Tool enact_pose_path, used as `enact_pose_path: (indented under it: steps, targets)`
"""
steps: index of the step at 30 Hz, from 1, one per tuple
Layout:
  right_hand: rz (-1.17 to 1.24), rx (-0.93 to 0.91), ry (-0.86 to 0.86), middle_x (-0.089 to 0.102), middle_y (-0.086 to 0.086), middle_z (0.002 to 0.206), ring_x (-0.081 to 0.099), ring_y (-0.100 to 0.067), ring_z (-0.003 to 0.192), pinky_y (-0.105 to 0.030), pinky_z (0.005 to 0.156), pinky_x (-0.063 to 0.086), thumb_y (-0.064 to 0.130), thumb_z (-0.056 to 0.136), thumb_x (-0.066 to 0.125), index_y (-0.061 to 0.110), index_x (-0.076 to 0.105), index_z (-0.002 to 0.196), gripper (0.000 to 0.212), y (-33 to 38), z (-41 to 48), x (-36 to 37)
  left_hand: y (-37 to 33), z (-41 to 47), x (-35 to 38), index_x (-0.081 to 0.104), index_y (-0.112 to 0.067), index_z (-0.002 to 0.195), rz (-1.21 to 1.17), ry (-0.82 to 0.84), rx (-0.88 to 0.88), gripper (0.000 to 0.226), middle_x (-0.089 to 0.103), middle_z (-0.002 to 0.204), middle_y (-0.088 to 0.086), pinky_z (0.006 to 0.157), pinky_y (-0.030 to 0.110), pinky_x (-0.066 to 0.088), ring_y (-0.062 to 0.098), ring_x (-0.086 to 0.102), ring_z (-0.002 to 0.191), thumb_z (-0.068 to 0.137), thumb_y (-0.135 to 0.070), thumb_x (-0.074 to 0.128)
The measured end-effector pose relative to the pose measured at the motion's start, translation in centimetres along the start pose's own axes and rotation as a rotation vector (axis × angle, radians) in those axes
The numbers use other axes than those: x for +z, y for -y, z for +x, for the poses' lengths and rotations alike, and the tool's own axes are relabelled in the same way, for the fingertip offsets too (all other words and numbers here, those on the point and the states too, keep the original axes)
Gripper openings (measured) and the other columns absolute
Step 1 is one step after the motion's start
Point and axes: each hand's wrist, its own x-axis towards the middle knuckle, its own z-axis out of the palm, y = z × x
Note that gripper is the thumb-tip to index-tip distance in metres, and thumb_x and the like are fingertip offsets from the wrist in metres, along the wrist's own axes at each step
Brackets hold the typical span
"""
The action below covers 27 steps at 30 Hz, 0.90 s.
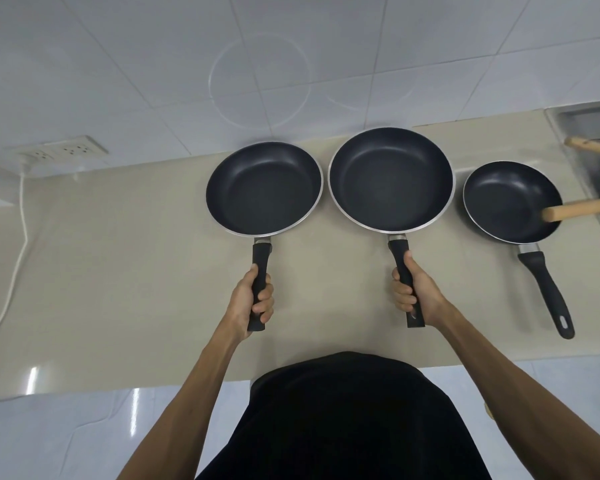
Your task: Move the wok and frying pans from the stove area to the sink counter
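Three dark non-stick pans sit in a row on the beige counter (118, 254). My left hand (253, 299) grips the black handle of the left frying pan (264, 188). My right hand (413, 292) grips the handle of the larger middle pan (390, 178). To the right lies the small pan (506, 199), its black handle pointing toward me, untouched. A wooden handle (582, 207) reaches in from the right edge and hangs over the small pan's rim.
A metal sink (589, 126) shows at the far right with another wooden handle (593, 147) over it. A wall socket (66, 150) with a white cable (18, 244) is at the left. White tiles form the wall behind.
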Motion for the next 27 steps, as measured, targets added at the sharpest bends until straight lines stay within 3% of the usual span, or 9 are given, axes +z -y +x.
enact_pose_path:
  steps: [8,15,20,27]
  targets:
    - [-0.184,-0.028,-0.111,0.035,0.001,0.053,0.03,-0.015,0.039,-0.026,0.038,0.028,0.072,0.086,0.055,0.018,0.047,0.069,0.058,0.2,-0.3,0.0,1.4,0.2,0.1,0.055,-0.013,0.088,0.232,-0.145,0.019,0.041,0.048,0.056,0.0,0.036,0.024,0.037,0.015,0.039,0.037,0.104,-0.047,0.039]
    - [-0.335,-0.148,-0.173,0.048,0.001,0.055,0.039,-0.015,0.041,-0.029,0.042,0.035,0.042,0.087,0.073,0.015,0.051,0.08,0.036,-0.7,-0.8,0.0,3.2,0.1,0.4,0.058,-0.006,0.095,0.369,-0.245,0.148,0.004,0.051,0.073,0.009,0.039,0.028,0.041,0.016,0.047,0.047,0.096,-0.01,0.058]
    - [-0.421,-0.209,-0.272,0.052,0.0,0.054,0.046,-0.014,0.038,-0.027,0.038,0.043,0.026,0.092,0.071,0.011,0.059,0.094,0.019,-2.3,-1.4,-0.2,3.5,0.0,0.7,0.057,-0.003,0.108,0.43,-0.299,0.193,0.013,0.059,0.088,0.012,0.045,0.031,0.044,0.018,0.052,0.051,0.098,-0.011,0.057]
    - [-0.648,-0.293,-0.448,0.06,-0.009,0.062,0.054,-0.019,0.042,-0.03,0.041,0.05,0.024,0.089,0.072,0.009,0.058,0.1,0.024,-3.6,-1.9,0.0,5.6,-1.4,0.6,0.048,-0.013,0.124,0.623,-0.34,0.297,0.028,0.064,0.1,0.005,0.058,0.033,0.054,0.025,0.069,0.079,0.098,-0.015,0.059]
